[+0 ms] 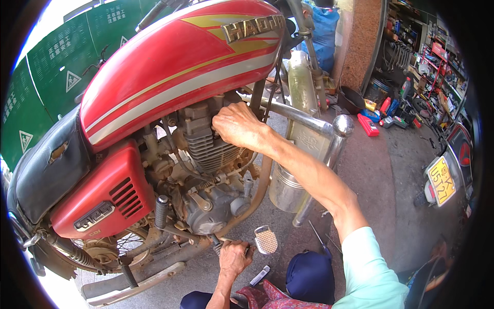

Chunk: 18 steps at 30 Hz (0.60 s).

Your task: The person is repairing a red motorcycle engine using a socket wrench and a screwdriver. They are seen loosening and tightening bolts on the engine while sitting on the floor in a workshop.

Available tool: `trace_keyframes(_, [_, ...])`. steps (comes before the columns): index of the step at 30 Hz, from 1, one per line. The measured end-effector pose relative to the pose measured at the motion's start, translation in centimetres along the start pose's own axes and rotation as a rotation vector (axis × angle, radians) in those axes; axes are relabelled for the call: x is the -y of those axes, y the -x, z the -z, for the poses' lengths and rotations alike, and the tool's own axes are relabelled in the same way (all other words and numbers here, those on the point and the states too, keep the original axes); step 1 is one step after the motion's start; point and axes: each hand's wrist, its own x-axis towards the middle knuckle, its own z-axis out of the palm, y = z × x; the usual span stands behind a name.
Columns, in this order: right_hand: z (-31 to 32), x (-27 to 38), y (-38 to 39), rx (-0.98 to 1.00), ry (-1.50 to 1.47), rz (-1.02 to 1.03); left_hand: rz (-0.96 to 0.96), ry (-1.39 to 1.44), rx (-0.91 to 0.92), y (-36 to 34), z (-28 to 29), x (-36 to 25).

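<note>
A red motorcycle (170,67) stands side-on, its engine (203,154) exposed. My right hand (239,123) reaches to the upper cylinder, fingers curled against it; whatever they grip is hidden. Lower down, my left hand (234,255) is closed around a dark bar (218,243) below the round engine cover (208,216). A patterned metal pedal (266,239) lies just right of that hand. A chrome crash bar (296,116) runs beside my right forearm.
Green panels (51,77) stand behind the bike. A silver metal guard (303,154) is beside the engine. Tools and bottles (391,116) clutter the right, near a vehicle's rear with a yellow plate (440,180). A long thin tool (319,237) lies by my knee.
</note>
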Motion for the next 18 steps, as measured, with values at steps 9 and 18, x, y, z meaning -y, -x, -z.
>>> trace_keyframes(9, [0.33,-0.17,-0.13,0.154,-0.017,-0.048,0.005,-0.021,0.013,0.06,0.07,0.02])
trace_keyframes(18, [0.37,-0.09,-0.01,0.064,-0.037,-0.031,0.009,-0.016,0.008,0.0,-0.11,0.06])
